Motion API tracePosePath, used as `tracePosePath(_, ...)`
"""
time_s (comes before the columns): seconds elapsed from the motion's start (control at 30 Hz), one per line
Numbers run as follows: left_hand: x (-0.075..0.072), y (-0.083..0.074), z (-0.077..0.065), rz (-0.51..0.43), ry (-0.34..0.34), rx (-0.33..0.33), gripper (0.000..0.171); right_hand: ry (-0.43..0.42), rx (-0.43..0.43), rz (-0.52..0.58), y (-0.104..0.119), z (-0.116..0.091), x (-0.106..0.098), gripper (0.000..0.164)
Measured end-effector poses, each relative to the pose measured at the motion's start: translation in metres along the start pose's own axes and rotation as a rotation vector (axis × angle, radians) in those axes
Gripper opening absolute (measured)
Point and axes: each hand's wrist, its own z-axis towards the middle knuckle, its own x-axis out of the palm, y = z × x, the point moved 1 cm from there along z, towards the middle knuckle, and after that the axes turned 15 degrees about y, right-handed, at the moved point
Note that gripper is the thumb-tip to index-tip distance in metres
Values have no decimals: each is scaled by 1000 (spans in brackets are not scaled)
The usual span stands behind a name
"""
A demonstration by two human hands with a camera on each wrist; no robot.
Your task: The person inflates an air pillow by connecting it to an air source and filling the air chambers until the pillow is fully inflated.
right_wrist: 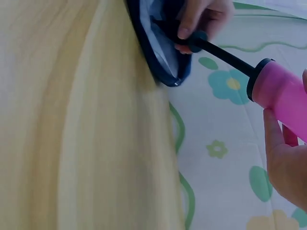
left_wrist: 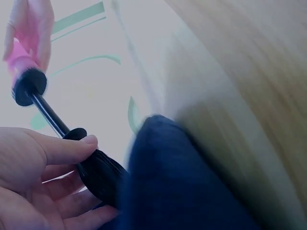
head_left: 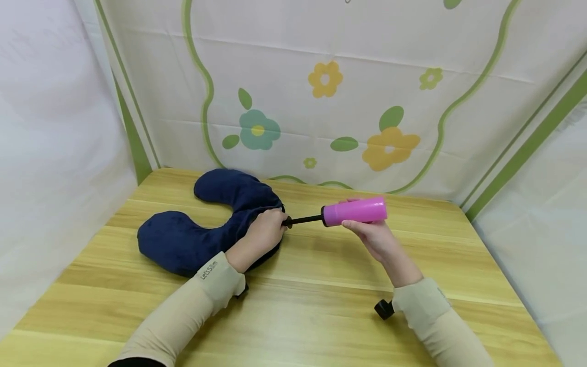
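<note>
One pink pump (head_left: 362, 210), one navy pillow (head_left: 183, 244)
Head: your right grip (head_left: 373, 239) holds the pump above the table (head_left: 321, 316), right of the U-shaped pillow; your left grip (head_left: 266, 229) holds the black end piece (head_left: 289, 223) of the pump's one rod (head_left: 308, 219). Left wrist: that grip curls around the end piece, beside the pillow. Right wrist: the pillow's open cover (right_wrist: 149, 50) shows grey lining (right_wrist: 163, 52), the end piece at its opening.

Beige, stretchy fabric sleeves (head_left: 179, 306) end in folded cuffs (head_left: 220, 280), the left printed with dark lettering; a black, rounded wrist-worn device (head_left: 383, 309) protrudes below the right cuff.
</note>
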Motion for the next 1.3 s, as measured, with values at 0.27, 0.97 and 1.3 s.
tracePosePath(0.27,-2,-5,-2,40,-40,-5,5,57,107,62,-25,23,31,63)
tracePosePath(0.97,-5,1,-1,20,-3,-13,7,110,-33,102,-4,17,1,49)
tracePosePath(1.3,1,-1,-1,60,-21,12,8,57,-10,162,-3,-1,-29,50)
